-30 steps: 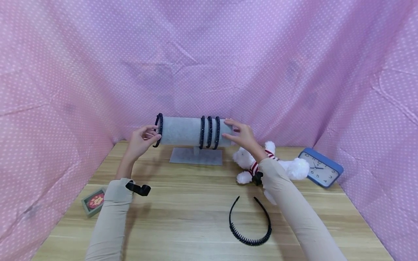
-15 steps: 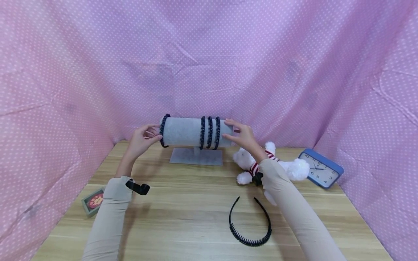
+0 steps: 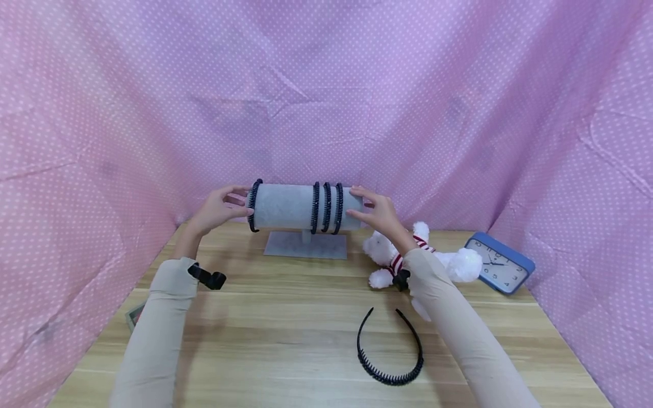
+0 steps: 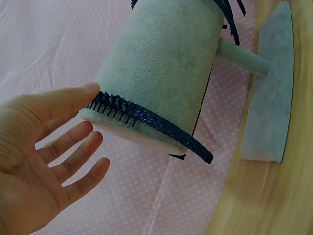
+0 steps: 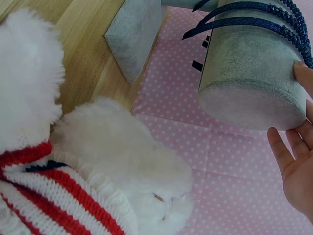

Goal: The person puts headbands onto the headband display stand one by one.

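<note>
A grey velvety roll-shaped display stand (image 3: 283, 205) stands at the back of the table. Around its left end sits a dark toothed headband (image 3: 253, 209), a little tilted. My left hand (image 3: 221, 207) is beside it; in the left wrist view the thumb tip touches the headband (image 4: 164, 122) while the other fingers spread loosely, apart from it. My right hand (image 3: 377, 211) holds the roll's right end, thumb on the front and a finger on top. Three similar headbands (image 3: 327, 207) sit around the roll's right part. Another headband (image 3: 390, 378) lies on the table in front.
Behind my right forearm lies a white plush toy (image 3: 380, 249) in a red-striped knit. A blue clock (image 3: 502, 263) leans at the right. On the left, my sleeve mostly covers a small framed box (image 3: 134, 315). Pink dotted cloth (image 3: 326, 85) hangs behind the wooden table (image 3: 275, 340).
The left-end headband slid right onto the roll, then shifted slightly back left. My left hand's fingers have loosened and its forearm has swung left over the framed box. My right hand stayed put.
</note>
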### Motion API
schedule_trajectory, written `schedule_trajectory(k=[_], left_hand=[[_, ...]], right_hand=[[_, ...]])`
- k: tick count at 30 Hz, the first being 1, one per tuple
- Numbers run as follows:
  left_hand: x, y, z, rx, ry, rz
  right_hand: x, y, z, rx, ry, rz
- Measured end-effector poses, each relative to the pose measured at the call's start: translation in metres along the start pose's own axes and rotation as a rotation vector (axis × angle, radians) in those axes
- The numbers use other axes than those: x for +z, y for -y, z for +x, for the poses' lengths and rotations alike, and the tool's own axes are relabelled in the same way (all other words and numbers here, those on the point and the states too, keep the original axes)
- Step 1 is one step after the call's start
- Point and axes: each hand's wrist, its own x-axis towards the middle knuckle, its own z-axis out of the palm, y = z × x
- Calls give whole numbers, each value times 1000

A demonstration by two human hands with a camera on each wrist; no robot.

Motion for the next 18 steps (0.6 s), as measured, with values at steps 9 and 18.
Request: schedule_trajectory(k=[9,18], left_hand=[[-7,-9,9,36,83,49],[-5,-11,19,39,119,95]], right_hand=[[0,0,0,-10,-2,-3],[1,-1,0,-5,0,4]])
